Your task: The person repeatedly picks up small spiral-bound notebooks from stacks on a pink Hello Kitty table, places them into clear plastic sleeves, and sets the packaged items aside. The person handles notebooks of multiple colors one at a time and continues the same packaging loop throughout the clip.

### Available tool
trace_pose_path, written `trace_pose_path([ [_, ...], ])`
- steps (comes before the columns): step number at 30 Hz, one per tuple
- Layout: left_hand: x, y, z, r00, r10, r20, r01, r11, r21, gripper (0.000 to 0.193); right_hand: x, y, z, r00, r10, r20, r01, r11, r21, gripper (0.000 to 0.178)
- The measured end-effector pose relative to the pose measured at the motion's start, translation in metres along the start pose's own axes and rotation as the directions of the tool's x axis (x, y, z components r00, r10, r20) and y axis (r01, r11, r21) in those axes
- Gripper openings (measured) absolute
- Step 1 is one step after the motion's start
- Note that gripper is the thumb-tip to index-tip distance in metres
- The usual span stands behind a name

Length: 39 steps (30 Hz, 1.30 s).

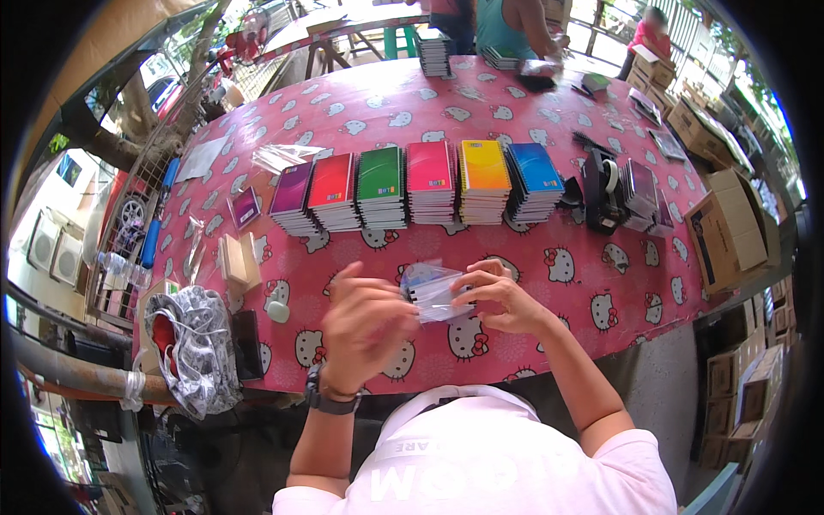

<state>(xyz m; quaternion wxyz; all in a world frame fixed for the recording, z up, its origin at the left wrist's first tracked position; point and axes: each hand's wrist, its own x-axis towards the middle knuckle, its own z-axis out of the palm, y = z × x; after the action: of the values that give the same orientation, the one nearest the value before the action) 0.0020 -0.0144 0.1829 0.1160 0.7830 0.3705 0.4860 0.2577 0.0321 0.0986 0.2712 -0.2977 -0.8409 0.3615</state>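
In front of me, a small bundle of spiral notebooks in clear plastic [439,297] is held at the middle near side of the table. My right hand [502,298] grips its right side, with thumb and fingers closed on the plastic. My left hand [367,319], with a dark watch on its wrist, is at the bundle's left side. Motion smears its fingers, so whether they touch the plastic is unclear. Beyond my hands stands a row of notebook stacks: purple [292,189], red [333,179], green [381,174], pink [431,168], yellow [486,172] and blue [535,170].
A tape dispenser [603,193] and more purple notebooks [641,189] stand to the right. Clear plastic sleeves [283,158], a single purple notebook [245,207] and a cardboard piece [239,262] lie left. Grey patterned cloth [199,348] hangs at the near-left corner. Other people are across the table.
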Motion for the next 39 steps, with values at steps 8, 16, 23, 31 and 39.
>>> trace_pose_path([
  [8, -0.088, -0.048, 0.035, 0.915, -0.174, 0.363, 0.135, 0.982, 0.129, 0.067, 0.001, -0.007, 0.008, 0.975, 0.025, 0.22, -0.013, 0.998, -0.054, 0.072],
  [16, -0.057, -0.05, 0.053, 0.814, -0.185, 0.55, 0.158, 0.983, 0.096, 0.077, 0.006, 0.009, 0.006, 0.963, -0.004, 0.27, -0.017, 0.997, 0.076, 0.061],
  [23, -0.061, -0.054, 0.05, 0.797, -0.213, 0.565, 0.174, 0.977, 0.123, 0.075, 0.011, 0.07, -0.05, 0.73, 0.389, -0.562, -0.285, 0.92, 0.268, 0.024],
  [31, -0.06, -0.055, 0.063, 0.837, -0.202, 0.509, 0.232, 0.973, 0.003, 0.074, -0.095, 0.201, -0.214, -0.103, 0.383, -0.918, -0.956, 0.217, 0.198, 0.034],
  [39, -0.07, -0.05, 0.056, 0.85, -0.232, 0.473, 0.213, 0.973, 0.095, 0.074, -0.132, 0.21, -0.18, 0.147, 0.297, -0.943, -0.566, 0.808, 0.166, 0.02],
])
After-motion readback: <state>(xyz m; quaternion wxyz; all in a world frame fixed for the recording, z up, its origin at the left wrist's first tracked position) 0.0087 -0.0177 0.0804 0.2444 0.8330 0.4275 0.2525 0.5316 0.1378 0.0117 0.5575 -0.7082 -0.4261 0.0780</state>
